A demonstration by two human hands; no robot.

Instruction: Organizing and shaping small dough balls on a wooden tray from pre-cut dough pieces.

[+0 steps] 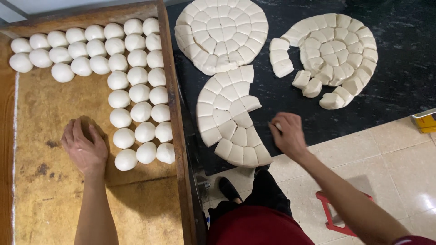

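Observation:
My left hand [85,147] lies cupped, palm down, on the brown board of the wooden tray [171,86]; whatever is under it is hidden. Just to its right run rows of smooth white dough balls [136,93], more filling the tray's far left corner [54,52]. My right hand [287,135] hovers over the dark counter [399,77] by the near edge of a fan-shaped slab of cut dough pieces [229,118], fingers pinched on a small white piece of dough [277,126].
Two more cut dough rounds lie on the counter, a full disc [222,31] and a partly taken spiral [336,50]. A red stool [334,213] stands on the tiled floor below. A yellow object [426,121] sits at the right edge.

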